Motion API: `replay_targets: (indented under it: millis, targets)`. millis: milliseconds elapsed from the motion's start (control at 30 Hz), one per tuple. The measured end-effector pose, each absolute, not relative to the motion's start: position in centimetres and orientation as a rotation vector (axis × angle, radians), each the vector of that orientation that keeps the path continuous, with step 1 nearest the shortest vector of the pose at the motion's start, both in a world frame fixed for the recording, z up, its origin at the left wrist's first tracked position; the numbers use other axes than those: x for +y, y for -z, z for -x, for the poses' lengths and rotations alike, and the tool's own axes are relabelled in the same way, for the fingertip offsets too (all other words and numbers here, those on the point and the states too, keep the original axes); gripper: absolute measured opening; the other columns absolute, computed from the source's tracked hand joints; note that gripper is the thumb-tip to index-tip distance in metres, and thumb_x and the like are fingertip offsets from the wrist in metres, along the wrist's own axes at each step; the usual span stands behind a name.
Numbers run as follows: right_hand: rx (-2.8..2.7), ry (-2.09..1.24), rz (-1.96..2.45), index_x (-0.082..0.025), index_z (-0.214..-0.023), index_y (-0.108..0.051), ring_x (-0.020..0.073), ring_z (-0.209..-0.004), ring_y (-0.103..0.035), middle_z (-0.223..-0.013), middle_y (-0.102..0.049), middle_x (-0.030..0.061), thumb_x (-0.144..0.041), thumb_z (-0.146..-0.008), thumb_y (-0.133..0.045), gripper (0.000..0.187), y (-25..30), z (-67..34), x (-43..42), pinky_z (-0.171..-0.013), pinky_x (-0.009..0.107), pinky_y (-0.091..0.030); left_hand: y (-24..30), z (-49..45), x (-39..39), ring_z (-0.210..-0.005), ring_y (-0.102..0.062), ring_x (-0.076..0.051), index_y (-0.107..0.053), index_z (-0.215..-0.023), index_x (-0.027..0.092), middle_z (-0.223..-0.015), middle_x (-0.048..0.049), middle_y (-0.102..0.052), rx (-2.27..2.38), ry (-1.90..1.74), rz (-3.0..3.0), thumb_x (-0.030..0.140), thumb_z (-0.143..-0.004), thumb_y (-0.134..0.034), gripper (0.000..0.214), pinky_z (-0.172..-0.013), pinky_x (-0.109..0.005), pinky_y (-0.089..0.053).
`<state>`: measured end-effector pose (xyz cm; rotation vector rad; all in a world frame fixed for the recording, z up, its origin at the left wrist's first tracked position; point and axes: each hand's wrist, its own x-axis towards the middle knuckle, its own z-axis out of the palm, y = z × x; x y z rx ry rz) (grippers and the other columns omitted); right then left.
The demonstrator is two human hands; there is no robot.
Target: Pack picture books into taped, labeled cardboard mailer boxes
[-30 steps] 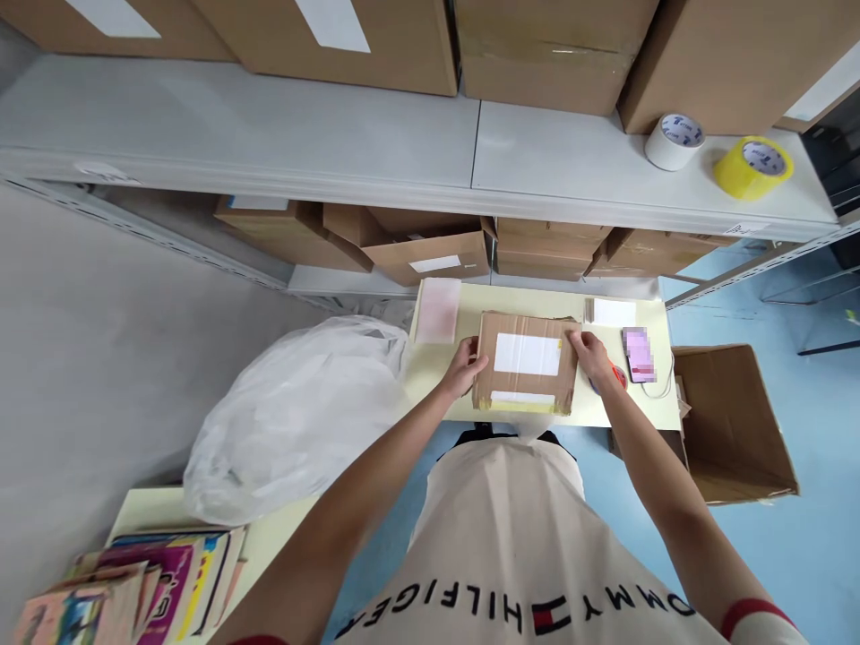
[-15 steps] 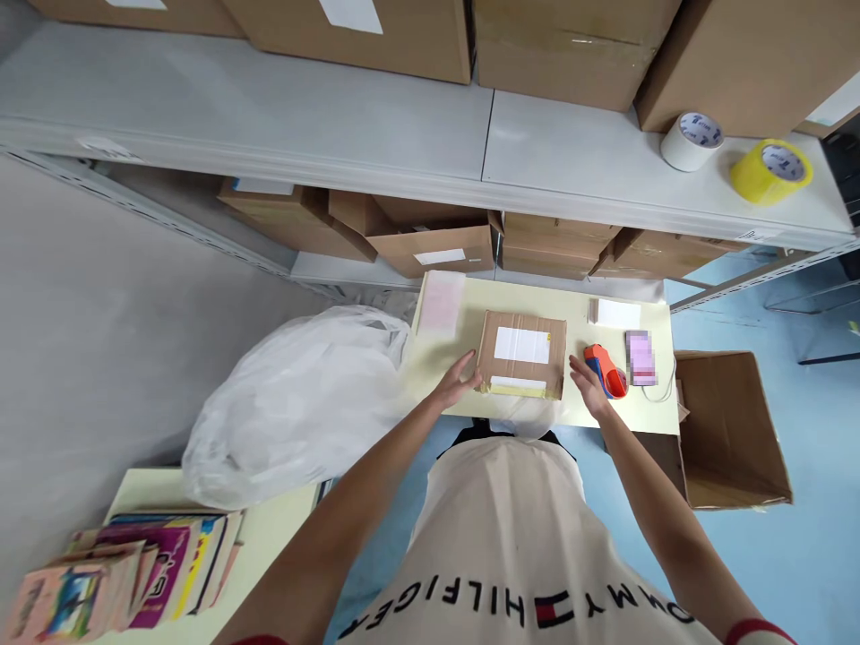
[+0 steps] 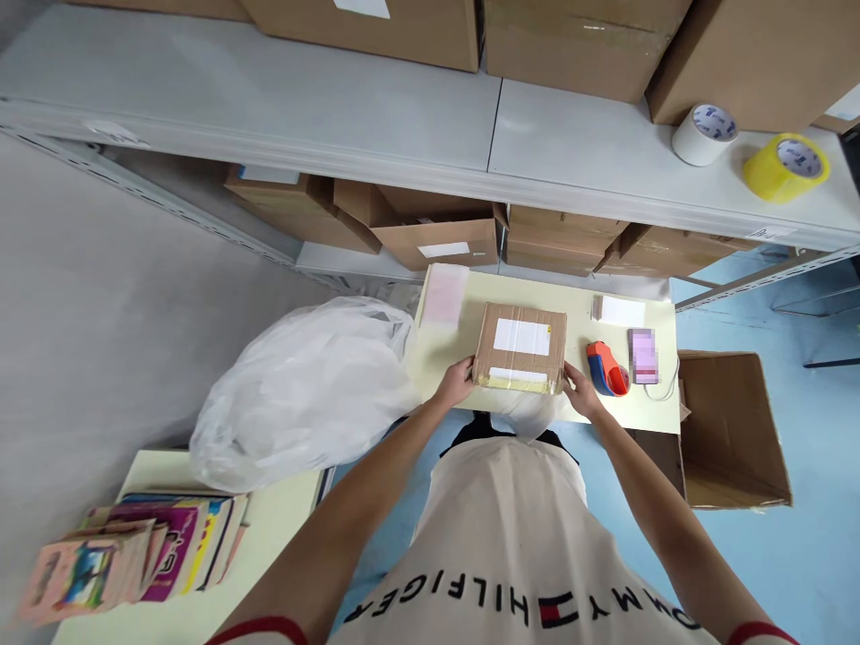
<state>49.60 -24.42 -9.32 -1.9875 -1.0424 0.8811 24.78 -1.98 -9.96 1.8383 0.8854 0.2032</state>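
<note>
A taped brown cardboard box (image 3: 485, 345) with white labels on its top is at the front of the pale yellow table (image 3: 436, 354). My left hand (image 3: 457, 381) grips its lower left edge, fingers closed against the side. On the opposite side my right hand (image 3: 581, 391) holds the lower right edge, its fingertips partly hidden by the box. Right of the box lies a red and blue tape dispenser (image 3: 608, 368). Beside that is a phone (image 3: 643, 356) with a blurred screen and a white cable.
A big white plastic bag (image 3: 302, 385) bulges on the left, above stacked books (image 3: 167, 546). An open carton (image 3: 735, 430) stands right of the table. Ahead, a grey shelf (image 3: 403, 116) carries cartons, a white tape roll (image 3: 702, 136) and a yellow tape roll (image 3: 786, 170).
Both hands have closed in on the box from its two sides and now grip it. Before, the right hand was apart from it with fingers stretched out. The view has shifted slightly.
</note>
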Motion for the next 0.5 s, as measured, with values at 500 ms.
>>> replay_targets:
  millis: [500]
  targets:
    - [-0.913,-0.999,1.840,-0.026,-0.127,-0.050,0.0243,-0.119,-0.063,-0.132,-0.062,0.0105,-0.043,-0.089,-0.053,0.042,10.0,-46.6,-28.0,-0.104,0.049,-0.051,10.8,-20.9,-6.9,-0.110,-0.068,-0.024,-0.066,-0.117,0.016,-0.119,-0.0096,-0.072,0.919,-0.219,-1.750,0.012,-0.073,-0.056,0.045,-0.096,-0.036,-0.053]
